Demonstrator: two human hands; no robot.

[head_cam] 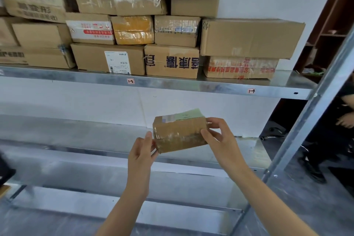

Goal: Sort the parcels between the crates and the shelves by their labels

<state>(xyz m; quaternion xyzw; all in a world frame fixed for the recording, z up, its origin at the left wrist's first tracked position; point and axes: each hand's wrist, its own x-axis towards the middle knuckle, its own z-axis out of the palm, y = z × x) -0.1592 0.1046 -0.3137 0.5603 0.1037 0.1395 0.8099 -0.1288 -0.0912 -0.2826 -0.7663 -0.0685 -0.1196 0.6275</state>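
Head view. Left hand [142, 151] is pinching the left end of a small brown parcel [179, 134], thumb on the near taped face and fingers curled behind the end. Right hand [216, 136] is gripping the opposite end, thumb pressing the near face and fingers hooking over the top corner. Both hands are sharing the load.

Parcel is tilting, left end lower, with a pale green label [188, 115] facing up and away. The print is too blurred to read.

Parcel is hovering over the bare metal of the middle shelf [76, 132], right of centre. Cannot tell whether its underside is touching the metal.

Above, the upper shelf [172, 84] is carrying stacked boxes [107, 58] several layers deep. Two small tags [130, 81] are sitting on its front edge. A grey post [306, 120] is closing off the right end, and another person [344, 120] is partly showing beyond it.

Judgement: placing step, one parcel going onto the shelf bay chosen from its label. The next move is likely calling for levelling the parcel, lowering it flat and sliding it back. Both hands then need to let go without dragging it askew. Turning the label outward would help later reading.
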